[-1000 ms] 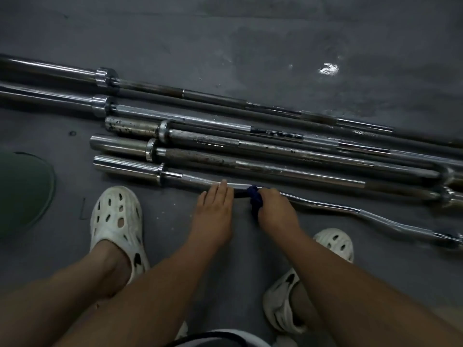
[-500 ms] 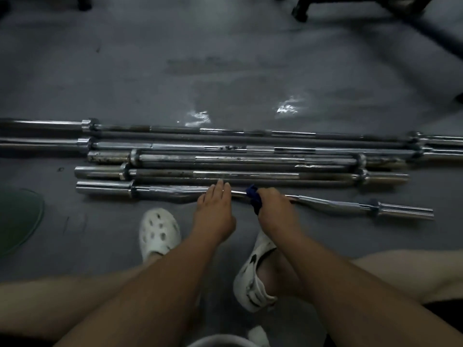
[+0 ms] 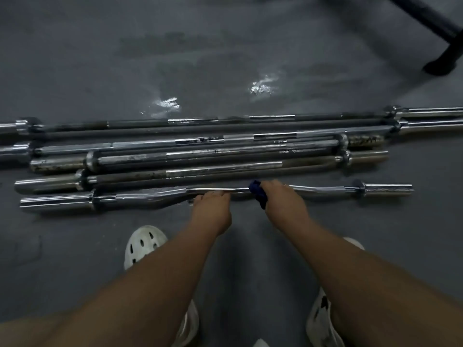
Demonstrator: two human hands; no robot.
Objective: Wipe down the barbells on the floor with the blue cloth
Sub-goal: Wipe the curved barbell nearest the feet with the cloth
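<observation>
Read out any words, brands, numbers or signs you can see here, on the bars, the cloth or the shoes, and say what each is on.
No text can be read. The curl bar, the straight barbells, the blue cloth and the white shoe show no lettering; dark specks on the bars look like rust.

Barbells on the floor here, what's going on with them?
A person is wiping the nearest bar, the curved one, in a row of five on the grey floor. The right hand grips a blue cloth wrapped over the bar near its middle; the left hand rests on the same bar just beside it. The four straight bars lie behind, untouched.
</observation>
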